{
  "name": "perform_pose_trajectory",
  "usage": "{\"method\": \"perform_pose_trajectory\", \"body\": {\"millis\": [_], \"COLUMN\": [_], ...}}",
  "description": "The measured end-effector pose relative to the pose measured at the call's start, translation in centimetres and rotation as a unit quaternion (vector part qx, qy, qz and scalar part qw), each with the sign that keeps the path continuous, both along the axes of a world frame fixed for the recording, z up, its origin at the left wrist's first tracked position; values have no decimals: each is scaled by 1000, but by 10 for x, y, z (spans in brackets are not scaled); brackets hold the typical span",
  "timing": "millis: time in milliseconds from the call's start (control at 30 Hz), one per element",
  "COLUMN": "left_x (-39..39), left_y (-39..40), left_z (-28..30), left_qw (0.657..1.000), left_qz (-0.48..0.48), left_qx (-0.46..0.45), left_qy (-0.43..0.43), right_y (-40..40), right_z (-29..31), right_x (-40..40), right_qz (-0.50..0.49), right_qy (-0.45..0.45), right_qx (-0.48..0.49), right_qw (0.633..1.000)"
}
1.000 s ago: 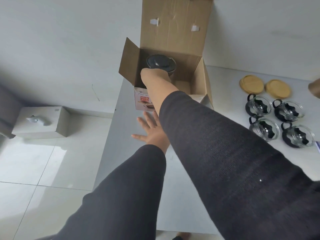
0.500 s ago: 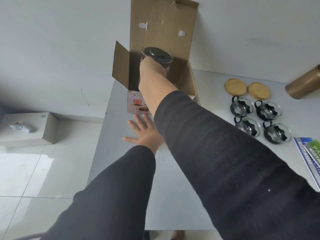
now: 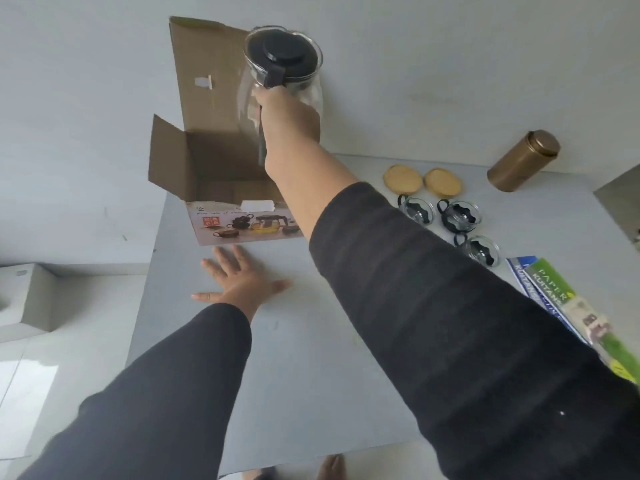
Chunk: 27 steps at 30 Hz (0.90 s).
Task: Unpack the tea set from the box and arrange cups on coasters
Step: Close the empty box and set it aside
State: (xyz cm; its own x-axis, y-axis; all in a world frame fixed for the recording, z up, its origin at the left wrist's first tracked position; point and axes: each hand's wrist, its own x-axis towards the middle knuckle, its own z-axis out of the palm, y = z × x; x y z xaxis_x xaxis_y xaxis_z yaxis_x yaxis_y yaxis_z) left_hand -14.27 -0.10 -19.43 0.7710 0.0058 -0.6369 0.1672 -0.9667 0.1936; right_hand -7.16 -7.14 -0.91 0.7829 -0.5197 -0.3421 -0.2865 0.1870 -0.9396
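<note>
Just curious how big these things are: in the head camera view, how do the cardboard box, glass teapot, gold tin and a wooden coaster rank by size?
1. Cardboard box
2. Glass teapot, lifted nearer the camera, so somewhat flattered
3. Gold tin
4. Wooden coaster

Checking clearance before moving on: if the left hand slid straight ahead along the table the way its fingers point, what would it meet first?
Most likely the printed front of the box. The left hand lies flat on the table, fingers pointing at it across a short bare strip.
</note>
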Motion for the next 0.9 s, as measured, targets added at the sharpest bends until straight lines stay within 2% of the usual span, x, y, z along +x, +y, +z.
{"method": "perform_pose_trajectory", "body": {"millis": [300, 567, 733, 900], "left_x": [-2, -1, -1, 1], "left_y": [-2, -6, -8, -9], "left_z": [0, -7, -10, -13], "left_qw": [1000, 1000, 999, 999], "left_qz": [8, 30, 38, 37], "left_qx": [-11, -3, 1, 7], "left_qy": [1, -7, -14, -14], "right_y": [-105, -194, -225, -248], "right_z": [0, -63, -99, -129], "right_x": [-46, -60, -61, -62], "right_qz": [50, 103, 94, 105], "right_qy": [-50, -15, -29, -7], "right_qx": [-138, -81, -3, 24], "right_qw": [988, 991, 995, 994]}}
